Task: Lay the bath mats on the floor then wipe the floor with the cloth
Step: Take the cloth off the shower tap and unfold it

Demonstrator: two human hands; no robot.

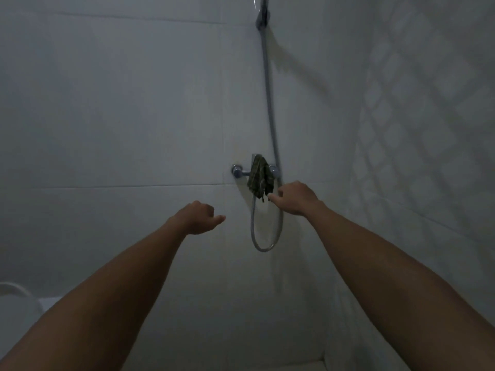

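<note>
1. Tiled wall [107, 103] is filling most of the view, dim light; large pale tiles, with a diamond-patterned section [417, 108] running down the right side.
2. Two bare forearms are reaching up from the bottom corners toward the wall fittings.
3. Shower hose [268, 97] is hanging down from a wall bracket [263, 17] at the top, passing beside the mixer and looping below it in a U.
4. White rounded fixture [16, 298] is showing at the lower left edge; too little in frame to identify.
5. Right hand [294, 198] is extending toward the cloth, knuckles up, fingers curled, fingertip at or just beside the cloth's lower corner. Contact is unclear; it is not gripping the cloth.
6. Left hand [199, 218] is hovering well left of the hose loop, loosely curled with the thumb sticking out toward the right, holding nothing.
7. Shower mixer tap [239, 171] is sitting on the wall, chrome, partly covered.
8. Cloth [260, 178], dark and checked, is draping over the mixer's right half, hanging down crumpled.
</note>
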